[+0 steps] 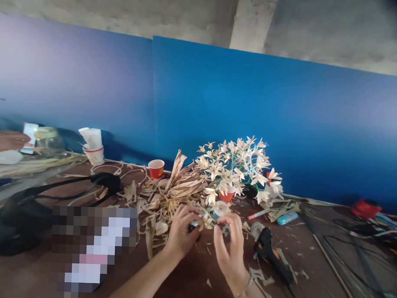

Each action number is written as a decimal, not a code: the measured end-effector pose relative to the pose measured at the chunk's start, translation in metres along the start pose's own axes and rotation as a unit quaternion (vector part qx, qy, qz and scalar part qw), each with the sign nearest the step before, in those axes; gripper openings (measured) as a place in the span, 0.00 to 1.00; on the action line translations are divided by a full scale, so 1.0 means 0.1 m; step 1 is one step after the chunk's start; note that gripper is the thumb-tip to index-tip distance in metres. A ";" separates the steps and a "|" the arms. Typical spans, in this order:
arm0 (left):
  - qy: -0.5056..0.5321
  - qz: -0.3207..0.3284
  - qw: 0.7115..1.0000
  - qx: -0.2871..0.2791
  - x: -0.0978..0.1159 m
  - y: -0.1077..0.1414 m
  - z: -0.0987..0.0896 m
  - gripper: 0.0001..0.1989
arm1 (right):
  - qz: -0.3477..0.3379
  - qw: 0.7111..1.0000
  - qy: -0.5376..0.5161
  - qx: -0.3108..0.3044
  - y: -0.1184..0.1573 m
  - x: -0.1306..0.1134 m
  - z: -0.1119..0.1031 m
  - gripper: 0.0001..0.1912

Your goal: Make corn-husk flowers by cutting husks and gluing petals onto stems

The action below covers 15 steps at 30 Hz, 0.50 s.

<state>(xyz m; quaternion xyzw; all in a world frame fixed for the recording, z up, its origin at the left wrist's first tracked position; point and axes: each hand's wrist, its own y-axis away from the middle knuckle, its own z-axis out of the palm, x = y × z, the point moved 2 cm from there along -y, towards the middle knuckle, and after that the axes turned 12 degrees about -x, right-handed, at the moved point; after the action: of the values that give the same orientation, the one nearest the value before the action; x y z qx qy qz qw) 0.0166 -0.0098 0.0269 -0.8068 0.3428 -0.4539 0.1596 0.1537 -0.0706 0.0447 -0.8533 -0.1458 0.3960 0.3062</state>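
Note:
A small pale flower point(206, 221), apparently of dried husk, is between my hands over the brown table. My left hand point(182, 232) is closed at the flower's left side, its thumb and fingers near the petals. A small dark object point(192, 227) shows inside that hand, too hidden to name. My right hand point(230, 242), with a bracelet at the wrist, has thumb and forefinger curled together at the flower's right edge. Just beyond, a bunch of similar flowers point(232, 165) on green stems stands in a red paper cup point(227, 195). A roll of tape point(221, 208) lies behind my right fingers.
Dried husks point(181, 183) pile up left of the flowers. A black glue gun point(273, 256) lies right of my right hand, near a turquoise tube point(287, 218). Another red cup point(156, 169) stands behind. A black bag point(16, 223) and another person's hand point(8, 141) are at left.

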 end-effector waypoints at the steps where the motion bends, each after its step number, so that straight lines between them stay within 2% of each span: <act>1: -0.002 0.002 1.000 -0.001 0.01 0.00 0.00 0.06 | 0.026 0.999 -0.027 0.003 -0.02 0.02 0.01 0.01; 6: 0.038 -0.009 0.999 -0.003 0.00 -0.01 0.00 0.05 | 0.128 0.978 -0.152 -0.059 -0.09 0.13 0.09 0.12; 9: 0.125 -0.078 0.988 0.035 -0.12 -0.05 -0.06 0.01 | 0.192 0.965 -0.155 -0.084 -0.07 0.24 0.15 0.15; 11: 0.204 -0.145 0.967 0.040 -0.23 -0.07 -0.11 0.06 | 0.191 0.965 -0.109 -0.141 -0.05 0.28 0.22 0.12; 13: 0.268 -0.198 0.942 0.035 -0.32 -0.10 -0.15 0.10 | 0.156 0.965 -0.039 -0.205 -0.03 0.27 0.31 0.09; 15: 0.321 -0.228 0.919 0.034 -0.37 -0.11 -0.19 0.12 | 0.115 0.963 0.051 -0.236 -0.02 0.21 0.42 0.07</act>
<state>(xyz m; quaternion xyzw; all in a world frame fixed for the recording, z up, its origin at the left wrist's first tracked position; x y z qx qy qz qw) -0.0081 0.0252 0.0206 -0.6683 0.1664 -0.7240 -0.0390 0.1353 -0.0416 0.0127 -0.9314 -0.1203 0.3392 0.0550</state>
